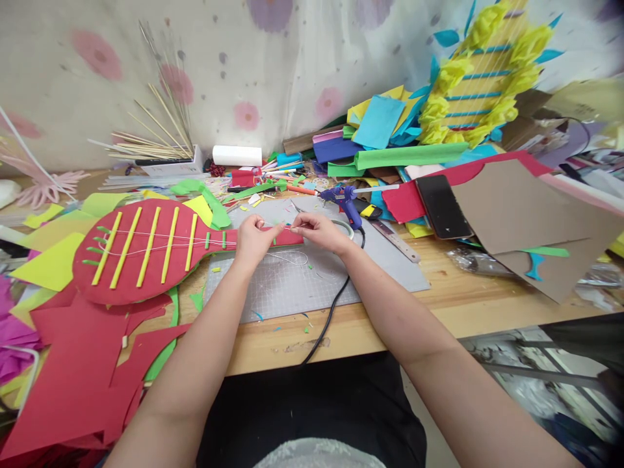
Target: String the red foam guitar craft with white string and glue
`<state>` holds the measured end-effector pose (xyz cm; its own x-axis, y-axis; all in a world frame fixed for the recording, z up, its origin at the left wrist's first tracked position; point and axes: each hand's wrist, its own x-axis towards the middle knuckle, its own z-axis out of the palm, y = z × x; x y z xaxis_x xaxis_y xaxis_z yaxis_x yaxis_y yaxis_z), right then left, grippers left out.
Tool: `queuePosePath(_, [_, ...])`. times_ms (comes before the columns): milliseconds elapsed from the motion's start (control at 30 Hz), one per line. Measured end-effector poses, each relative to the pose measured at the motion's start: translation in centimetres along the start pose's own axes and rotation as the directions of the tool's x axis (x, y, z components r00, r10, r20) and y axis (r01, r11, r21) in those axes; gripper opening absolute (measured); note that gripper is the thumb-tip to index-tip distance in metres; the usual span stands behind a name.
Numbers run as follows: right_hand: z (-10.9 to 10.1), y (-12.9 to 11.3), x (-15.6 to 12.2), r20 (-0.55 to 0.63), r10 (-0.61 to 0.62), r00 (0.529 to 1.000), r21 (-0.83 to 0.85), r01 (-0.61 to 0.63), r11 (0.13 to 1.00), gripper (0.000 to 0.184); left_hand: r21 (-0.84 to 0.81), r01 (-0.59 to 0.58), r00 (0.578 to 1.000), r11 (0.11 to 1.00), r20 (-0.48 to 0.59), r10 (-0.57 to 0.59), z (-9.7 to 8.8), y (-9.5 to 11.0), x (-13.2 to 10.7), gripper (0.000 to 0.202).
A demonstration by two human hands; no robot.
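A red craft lute (134, 273) with yellow bars across its round body lies on the left, its narrow neck pointing right onto a grey cutting mat (390, 273). White string (146, 249) runs along the body towards the neck, and a loose loop of it rests on the mat below. My left hand (256, 239) is over the neck, thumb and fingers closed on the string. At the neck's right end my right hand (319, 231) pinches the same string. The exact grip points are partly hidden by my fingers.
A blue hot glue gun (345, 200) lies just beyond my right hand, its black cord (336, 302) running over the table edge. A metal ruler (396, 242), a black phone (442, 207) and brown card (536, 201) are to the right. Red sheets (73, 364) cover the near left.
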<state>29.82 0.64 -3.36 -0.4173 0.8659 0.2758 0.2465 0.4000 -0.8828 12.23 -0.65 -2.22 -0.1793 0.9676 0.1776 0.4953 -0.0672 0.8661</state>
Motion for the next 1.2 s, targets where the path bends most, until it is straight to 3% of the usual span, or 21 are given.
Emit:
queuePosePath(100, [0.0, 0.1, 0.0, -0.035, -0.015, 0.999, -0.024, 0.014, 1.000, 0.018, -0.049, 0.007, 1.000, 0.999, 0.029, -0.005, 0.1, -0.1, 0.1, 0.046])
queuePosePath(233, [0.1, -0.1, -0.1, 0.031, -0.060, 0.998, -0.092, 0.063, 0.994, 0.015, -0.118, -0.004, 0.999, 0.993, 0.035, 0.008, 0.6, -0.5, 0.1, 0.029])
queuePosePath(400, [0.4, -0.8, -0.4, 0.028, -0.107, 0.994, -0.145, 0.110, 0.983, 0.012, 0.061, -0.100, 0.993, 0.993, 0.063, 0.096, 1.0, -0.3, -0.6, 0.003])
queuePosePath(567, [1.0, -1.0, -0.4, 0.005, -0.144, 0.990, -0.164, 0.142, 0.976, 0.010, 0.256, -0.179, 0.967, 0.950, 0.222, 0.123, 0.9, 0.3, -1.1, 0.020])
queuePosePath(700, [1.7, -0.7, -0.1, -0.012, -0.098, 0.995, -0.186, 0.094, 0.978, 0.010, 0.374, -0.223, 0.948, 0.900, 0.297, 0.112, 0.6, 1.0, -1.4, 0.019])
queuePosePath(933, [1.4, -1.0, -0.4, 0.040, -0.022, 0.999, -0.118, 0.027, 0.993, 0.015, 0.424, -0.281, 0.940, 0.861, 0.303, 0.158, 0.6, 1.5, -1.7, 0.010])
queuePosePath(1067, [1.0, -0.9, -0.5, 0.054, 0.007, 0.999, -0.147, 0.001, 0.989, 0.016, 0.385, -0.328, 0.927, 0.863, 0.306, 0.216, 0.8, 1.0, -1.6, 0.013])
queuePosePath(1200, [0.9, -0.9, -0.5, 0.040, 0.038, 0.998, -0.208, -0.029, 0.978, 0.015, 0.442, -0.324, 0.933, 0.837, 0.297, 0.205, 0.9, 1.0, -1.7, 0.014])
